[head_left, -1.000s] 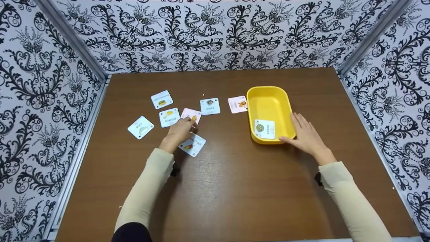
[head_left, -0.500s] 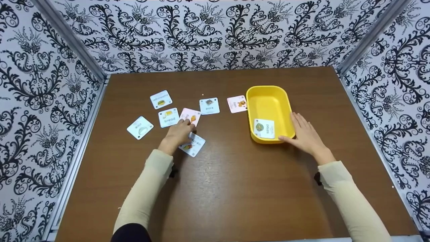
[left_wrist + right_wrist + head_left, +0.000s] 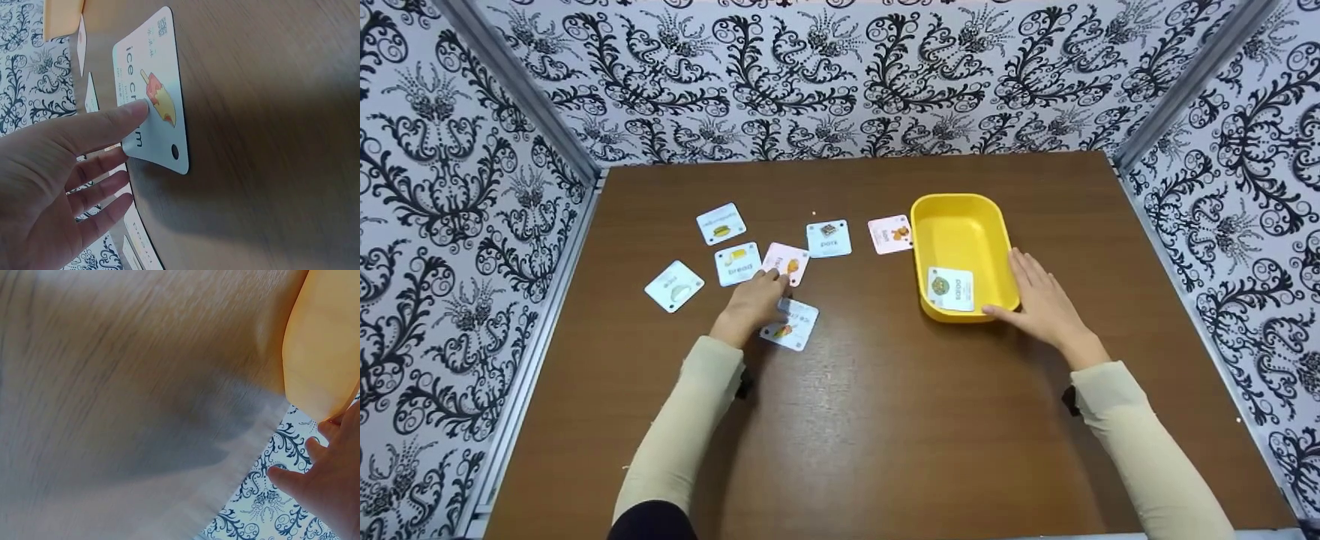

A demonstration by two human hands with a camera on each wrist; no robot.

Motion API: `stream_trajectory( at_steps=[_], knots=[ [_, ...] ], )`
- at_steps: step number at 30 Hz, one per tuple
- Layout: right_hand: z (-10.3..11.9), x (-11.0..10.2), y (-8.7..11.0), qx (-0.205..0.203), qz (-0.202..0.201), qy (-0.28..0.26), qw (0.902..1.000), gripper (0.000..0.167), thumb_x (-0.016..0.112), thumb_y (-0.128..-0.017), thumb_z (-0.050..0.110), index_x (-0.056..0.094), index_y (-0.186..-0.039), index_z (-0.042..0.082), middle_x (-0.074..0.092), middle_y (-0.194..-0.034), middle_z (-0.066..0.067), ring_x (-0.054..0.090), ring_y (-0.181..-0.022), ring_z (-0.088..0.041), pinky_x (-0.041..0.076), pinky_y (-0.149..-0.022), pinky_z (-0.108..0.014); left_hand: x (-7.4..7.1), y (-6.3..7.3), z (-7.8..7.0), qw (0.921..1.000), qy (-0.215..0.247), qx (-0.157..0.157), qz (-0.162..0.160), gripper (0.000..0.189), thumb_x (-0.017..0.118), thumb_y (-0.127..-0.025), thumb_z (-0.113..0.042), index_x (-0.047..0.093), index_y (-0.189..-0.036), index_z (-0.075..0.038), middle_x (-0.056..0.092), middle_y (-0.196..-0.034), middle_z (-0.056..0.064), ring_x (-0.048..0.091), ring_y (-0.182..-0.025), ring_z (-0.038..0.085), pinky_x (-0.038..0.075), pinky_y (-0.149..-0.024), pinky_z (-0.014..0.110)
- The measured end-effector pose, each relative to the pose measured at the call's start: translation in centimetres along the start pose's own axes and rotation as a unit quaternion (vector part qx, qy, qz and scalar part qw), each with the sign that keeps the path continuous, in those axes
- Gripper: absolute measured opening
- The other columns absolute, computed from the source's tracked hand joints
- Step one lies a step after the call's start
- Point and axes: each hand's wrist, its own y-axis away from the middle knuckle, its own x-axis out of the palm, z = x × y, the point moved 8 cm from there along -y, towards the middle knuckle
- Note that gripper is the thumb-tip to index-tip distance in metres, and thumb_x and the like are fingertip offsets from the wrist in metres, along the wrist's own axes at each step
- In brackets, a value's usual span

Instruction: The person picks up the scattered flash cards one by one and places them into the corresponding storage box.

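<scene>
My left hand point(image 3: 751, 306) pinches the ice cream card point(image 3: 795, 330) by one edge. In the left wrist view the thumb lies on the printed face of that card point(image 3: 149, 62) and the forefinger is behind it; a lolly picture and a punched hole show. The other fingers spread beside it. Just beyond this hand is a pink card point(image 3: 790, 261), its word partly covered. My right hand point(image 3: 1044, 304) rests against the right side of a yellow bin point(image 3: 971, 229), fingers extended, thumb at the front rim. A salad card point(image 3: 952, 289) lies inside the bin.
Left of the pink card lie a bread card point(image 3: 739, 264), a burger card point(image 3: 721, 223) and a rice card point(image 3: 674, 286). A pork card point(image 3: 829, 238) and another pink card point(image 3: 890, 235) lie towards the bin. Patterned walls point(image 3: 840, 82) enclose the brown table point(image 3: 840, 435).
The left hand has drawn back slightly towards me, and the ice cream card has turned a little with it. The right hand and the bin have stayed in place.
</scene>
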Motion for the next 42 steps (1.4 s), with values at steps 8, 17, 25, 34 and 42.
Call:
stream_trajectory(
  at_steps=[8, 17, 25, 34, 42],
  knots=[
    [0.2, 0.1, 0.2, -0.002, 0.002, 0.002, 1.0000, 0.112, 0.059, -0.086, 0.070, 0.001, -0.160, 0.008, 0.007, -0.168, -0.019, 0.009, -0.154, -0.042, 0.014, -0.119, -0.068, -0.1, 0.3, 1.0, 0.9894, 0.144, -0.017, 0.004, 0.026, 0.078, -0.085, -0.012, 0.060, -0.102, -0.005, 0.062, -0.098, 0.010, 0.056, -0.086, 0.023, 0.049, -0.076, 0.037],
    [0.0, 0.0, 0.0, 0.000, 0.000, -0.002, 1.0000, 0.112, 0.058, -0.086, 0.070, 0.000, -0.160, 0.009, 0.007, -0.168, -0.019, 0.009, -0.154, -0.042, 0.013, -0.119, -0.068, -0.8, 0.3, 0.9, 0.9155, 0.402, 0.003, 0.002, 0.017, 0.069, -0.089, -0.003, 0.052, -0.092, -0.003, 0.049, -0.086, 0.001, 0.052, -0.076, 0.015, 0.049, -0.065, 0.027],
    [0.0, 0.1, -0.1, -0.005, 0.000, -0.011, 0.9999, 0.111, 0.060, -0.086, 0.068, 0.002, -0.161, 0.009, 0.007, -0.168, -0.017, 0.008, -0.154, -0.040, 0.012, -0.121, -0.064, 0.7, -0.9, -1.5, 0.8291, 0.559, 0.010, -0.002, 0.030, 0.062, -0.092, 0.005, 0.051, -0.120, 0.008, 0.054, -0.101, 0.006, 0.061, -0.078, 0.012, 0.062, -0.072, 0.032],
    [-0.1, 0.0, -0.1, -0.005, -0.001, -0.017, 0.9998, 0.112, 0.061, -0.085, 0.068, 0.003, -0.161, 0.009, 0.007, -0.168, -0.017, 0.008, -0.155, -0.040, 0.012, -0.122, -0.062, 1.6, -2.6, -5.5, 0.7415, 0.671, -0.010, -0.008, 0.025, 0.057, -0.092, 0.010, 0.046, -0.113, 0.003, 0.056, -0.099, 0.006, 0.062, -0.084, 0.013, 0.062, -0.079, 0.035],
    [0.0, 0.0, -0.1, -0.007, -0.001, -0.018, 0.9998, 0.113, 0.061, -0.085, 0.069, 0.002, -0.160, 0.009, 0.007, -0.168, -0.017, 0.008, -0.154, -0.040, 0.012, -0.122, -0.062, 1.8, -4.2, -9.1, 0.6939, 0.720, -0.001, -0.012, 0.024, 0.055, -0.091, 0.014, 0.045, -0.110, 0.002, 0.054, -0.094, 0.005, 0.060, -0.080, 0.013, 0.062, -0.080, 0.036]
  ],
)
